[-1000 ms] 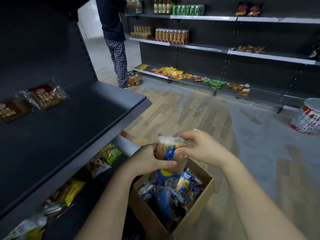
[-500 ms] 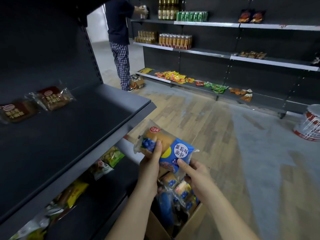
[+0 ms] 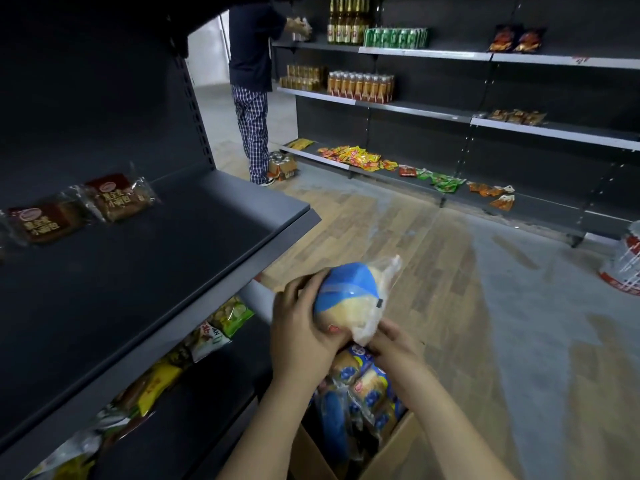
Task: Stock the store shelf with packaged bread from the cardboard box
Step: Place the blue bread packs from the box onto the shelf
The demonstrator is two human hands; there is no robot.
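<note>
Turned over since a moment ago, the bread packet hangs above the cardboard box, just off the shelf front edge. Left hand wraps its side and right hand pinches its lower end. Best laid flat, label up, beside the brown packets near the back edge.

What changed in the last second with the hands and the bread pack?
The bread pack was lifted further above the cardboard box and turned over: its printed label faced the camera half a second ago, now the plainer side shows. The left hand and right hand kept their grip throughout. The two brown packs on the shelf stayed put.
</note>
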